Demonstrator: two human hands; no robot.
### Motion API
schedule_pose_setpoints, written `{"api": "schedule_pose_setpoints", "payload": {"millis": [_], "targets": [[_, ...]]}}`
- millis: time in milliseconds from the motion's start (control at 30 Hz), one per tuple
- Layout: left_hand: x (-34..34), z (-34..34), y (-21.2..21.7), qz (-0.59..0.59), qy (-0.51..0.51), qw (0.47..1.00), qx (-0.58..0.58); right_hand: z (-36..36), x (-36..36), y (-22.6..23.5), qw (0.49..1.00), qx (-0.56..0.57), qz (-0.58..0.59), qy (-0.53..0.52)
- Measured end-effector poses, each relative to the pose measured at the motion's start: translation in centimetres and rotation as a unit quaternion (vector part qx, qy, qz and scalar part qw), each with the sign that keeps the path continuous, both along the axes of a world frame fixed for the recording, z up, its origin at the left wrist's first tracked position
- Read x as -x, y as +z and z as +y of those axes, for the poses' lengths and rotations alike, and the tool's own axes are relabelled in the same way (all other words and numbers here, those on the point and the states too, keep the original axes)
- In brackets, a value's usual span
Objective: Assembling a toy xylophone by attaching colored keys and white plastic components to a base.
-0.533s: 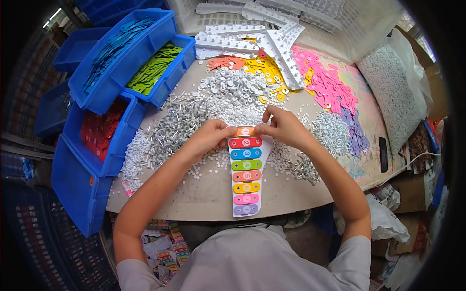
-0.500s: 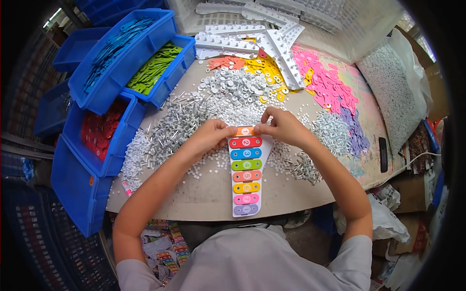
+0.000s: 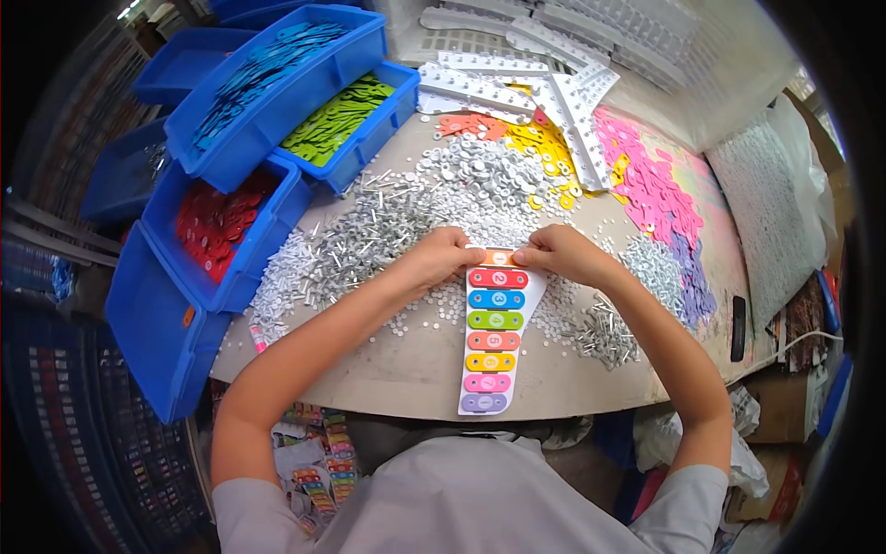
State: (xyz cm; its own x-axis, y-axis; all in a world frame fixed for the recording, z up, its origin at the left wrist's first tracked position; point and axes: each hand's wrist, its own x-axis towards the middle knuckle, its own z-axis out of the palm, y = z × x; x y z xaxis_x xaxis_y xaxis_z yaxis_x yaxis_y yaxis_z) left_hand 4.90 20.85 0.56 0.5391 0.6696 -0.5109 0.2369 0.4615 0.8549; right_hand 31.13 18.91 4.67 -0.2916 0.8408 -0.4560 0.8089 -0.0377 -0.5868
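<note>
Pinches the orange bar [image 3: 499, 258] by its ends with left hand [image 3: 438, 255] and right hand [image 3: 565, 254], atop the far end of the toy xylophone [image 3: 495, 341] lying on the table [image 3: 388, 369].

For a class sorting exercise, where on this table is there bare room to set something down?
Along the near edge of the table: one patch between the left forearm and the toy xylophone, another between it and the right forearm, nearer than the small heap of metal pins. Farther off, white caps, pins and coloured strips crowd in.
</note>
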Motion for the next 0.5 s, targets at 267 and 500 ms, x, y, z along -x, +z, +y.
{"api": "schedule_pose_setpoints", "payload": {"millis": [267, 500], "targets": [[1.1, -3.5, -1.3, 0.077, 0.057, 0.963, -0.251, -6.7, 2.4, 0.3, 0.951, -0.221, 0.031, -0.213], [11.3, -6.4, 3.4, 0.149, 0.223, 0.865, -0.425, -17.8, -11.0, -1.3, 0.777, -0.471, -0.198, -0.368]]}}
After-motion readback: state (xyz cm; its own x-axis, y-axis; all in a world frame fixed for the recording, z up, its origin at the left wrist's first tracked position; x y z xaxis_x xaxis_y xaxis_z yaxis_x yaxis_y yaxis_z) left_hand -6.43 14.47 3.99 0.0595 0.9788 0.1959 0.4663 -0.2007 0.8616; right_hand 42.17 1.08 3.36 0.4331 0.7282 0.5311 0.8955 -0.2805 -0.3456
